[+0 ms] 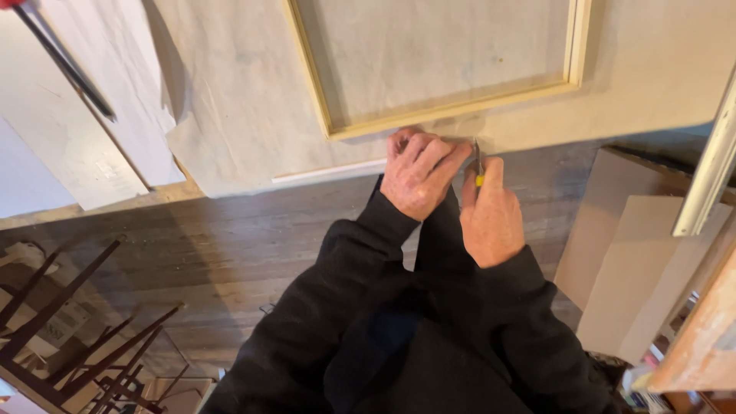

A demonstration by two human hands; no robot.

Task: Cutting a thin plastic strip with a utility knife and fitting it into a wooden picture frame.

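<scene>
You are pressing your left hand, fingers spread flat, on the beige canvas cloth just below the bottom bar of the pale rectangular wooden stretcher frame. Your right hand is curling closed around a small yellow-handled metal tool, its tip touching the cloth beside your left fingertips. The cloth is lying over the dark wooden floor, with the frame resting on top of it. The cloth is likely soft and limp, so it may be wrinkling or shifting unless you are pinning it close to the tool. The frame looks light yet stiff; taking it by a bar near a corner is probably safest. Dark wooden chair legs are standing at lower left.
</scene>
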